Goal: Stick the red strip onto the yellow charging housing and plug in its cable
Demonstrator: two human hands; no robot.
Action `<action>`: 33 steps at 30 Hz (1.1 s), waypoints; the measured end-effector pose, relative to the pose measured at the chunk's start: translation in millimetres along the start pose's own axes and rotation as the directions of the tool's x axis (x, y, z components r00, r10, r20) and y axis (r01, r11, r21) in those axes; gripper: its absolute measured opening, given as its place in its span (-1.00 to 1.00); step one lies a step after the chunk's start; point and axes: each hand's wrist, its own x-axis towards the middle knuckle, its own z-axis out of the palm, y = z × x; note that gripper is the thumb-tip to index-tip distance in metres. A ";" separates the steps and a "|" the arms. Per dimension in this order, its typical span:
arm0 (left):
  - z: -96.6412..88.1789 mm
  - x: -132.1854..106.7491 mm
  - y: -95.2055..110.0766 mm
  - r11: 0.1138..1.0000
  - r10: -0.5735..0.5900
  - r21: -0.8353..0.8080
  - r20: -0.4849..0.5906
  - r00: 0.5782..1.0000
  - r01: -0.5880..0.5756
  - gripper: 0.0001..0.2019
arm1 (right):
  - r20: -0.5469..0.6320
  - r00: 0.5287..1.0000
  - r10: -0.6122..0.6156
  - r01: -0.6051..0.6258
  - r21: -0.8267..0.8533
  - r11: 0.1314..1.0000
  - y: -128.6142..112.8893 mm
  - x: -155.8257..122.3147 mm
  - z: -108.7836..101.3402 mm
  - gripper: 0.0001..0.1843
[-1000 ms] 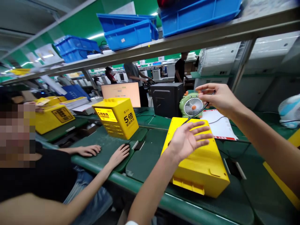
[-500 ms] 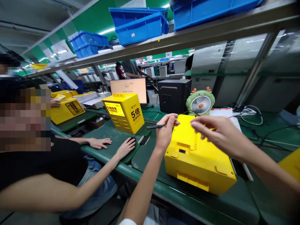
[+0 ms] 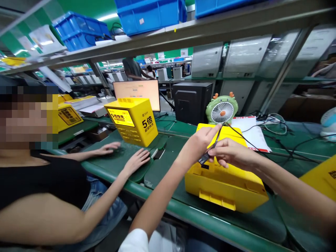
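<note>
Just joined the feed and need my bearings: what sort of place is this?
Probably an electronics assembly line: yellow boxes along a green bench, blue bins on the shelf above, and both hands holding a cable plug.

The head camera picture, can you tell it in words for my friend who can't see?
Two bare hands, left hand and right hand, hold a black cable plug just above a yellow box lying on a green workbench. Behind it stands a small green fan, and a seated co-worker's hands rest on the bench beside another yellow box.
</note>
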 end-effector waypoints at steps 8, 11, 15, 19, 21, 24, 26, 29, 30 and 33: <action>65.9 -65.8 -131.5 0.806 -0.568 0.145 -0.084 0.818 0.574 -0.67 | 0.046 0.993 -0.109 0.118 -0.462 0.879 28.5 12.1 -11.1 -0.77; 107.7 -93.6 -151.6 0.724 -0.666 0.225 -0.017 0.746 0.652 -0.71 | 0.081 0.987 -0.137 0.159 -0.547 0.822 22.5 13.1 -6.4 -0.80; 136.6 -108.8 -149.9 0.680 -0.704 0.325 0.037 0.709 0.658 -0.60 | 0.095 0.982 -0.162 0.185 -0.641 0.745 17.2 12.7 2.9 -0.84; 138.9 -108.8 -149.2 0.675 -0.706 0.374 0.079 0.704 0.636 -0.57 | 0.089 0.984 -0.153 0.170 -0.709 0.684 17.1 12.7 9.4 -0.83; 138.5 -108.6 -150.5 0.672 -0.708 0.387 0.090 0.700 0.631 -0.57 | 0.083 0.986 -0.144 0.158 -0.736 0.658 18.2 12.7 11.5 -0.82; 139.6 -109.5 -152.3 0.670 -0.709 0.398 0.096 0.698 0.626 -0.57 | 0.066 0.988 -0.137 0.140 -0.756 0.639 21.3 12.6 13.4 -0.81; 140.0 -110.1 -153.5 0.667 -0.710 0.403 0.092 0.698 0.626 -0.57 | 0.065 0.988 -0.138 0.139 -0.754 0.642 23.7 13.3 14.2 -0.78; 136.8 -109.0 -153.6 0.658 -0.712 0.414 0.070 0.699 0.629 -0.58 | 0.084 0.982 -0.168 0.175 -0.735 0.655 24.9 16.7 17.3 -0.73; 134.9 -108.0 -152.2 0.656 -0.710 0.419 0.060 0.702 0.628 -0.58 | 0.086 0.979 -0.185 0.190 -0.722 0.666 24.2 17.7 19.2 -0.71; 129.9 -103.1 -139.5 0.675 -0.685 0.418 0.050 0.727 0.608 -0.57 | 0.035 0.966 -0.258 0.216 -0.660 0.720 21.5 11.2 25.4 -0.69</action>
